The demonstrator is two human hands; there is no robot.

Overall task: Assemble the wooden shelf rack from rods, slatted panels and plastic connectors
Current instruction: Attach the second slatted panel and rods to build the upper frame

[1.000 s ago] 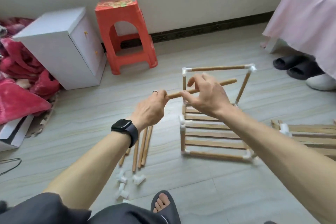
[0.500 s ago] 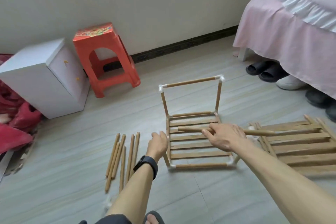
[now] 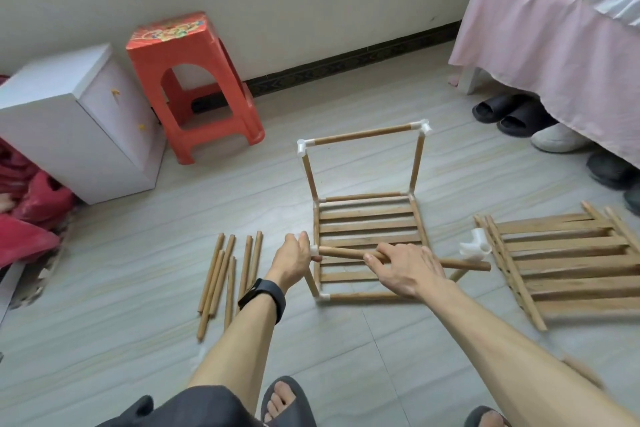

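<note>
A half-built rack [image 3: 367,218] stands on the floor: a slatted base panel framed by rods, with two uprights and a top rod joined by white connectors at the far side. My right hand [image 3: 405,269] grips a loose wooden rod [image 3: 464,264] held level over the near part of the rack. The rod's left end sits at a white connector [image 3: 314,250] on the near-left upright, and my left hand [image 3: 294,256] grips that connector. Another white connector [image 3: 473,247] tops the near-right upright. Several spare rods [image 3: 228,274] lie left of the rack.
Loose slatted panels [image 3: 568,260] lie stacked on the floor at the right. A red plastic stool [image 3: 188,80] and a white cabinet [image 3: 69,121] stand by the wall. A bed with a pink cover [image 3: 554,38] and slippers [image 3: 512,114] are at the far right.
The view has shifted and the rack looks nearer. My left hand has moved up to the near-left connector, and the rod's left end now meets it. My right hand still holds the rod.
</note>
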